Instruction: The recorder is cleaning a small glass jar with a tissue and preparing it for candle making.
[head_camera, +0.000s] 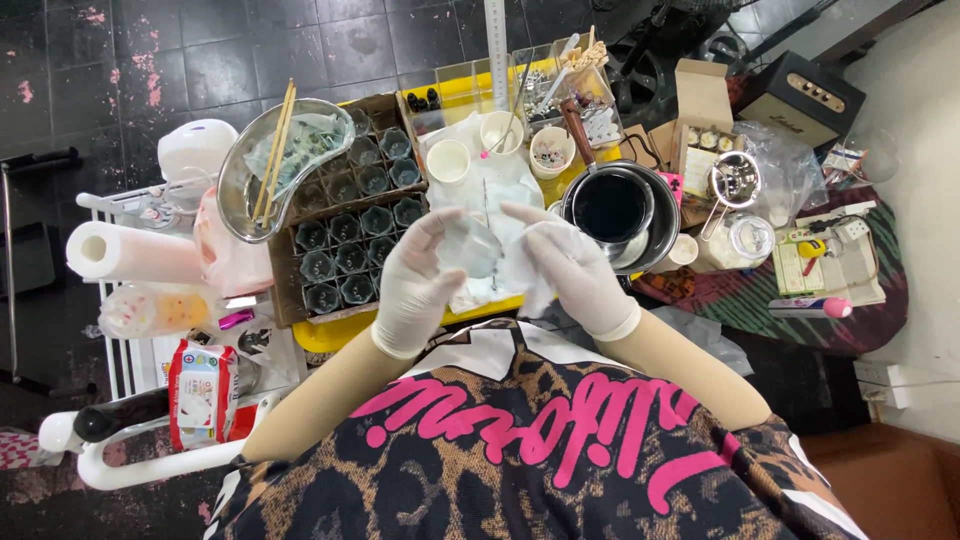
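Gloved left hand, small clear glass held between hands, right hand alongside

Both hands, the left and the right, wear thin matt latex-like gloves and grip a small clear glass jar with white, soft-looking tissue against it. Right of the jar sits a glossy steel pot with a wooden handle; left of it, a shiny metal kidney-shaped tray holds wooden chopsticks.
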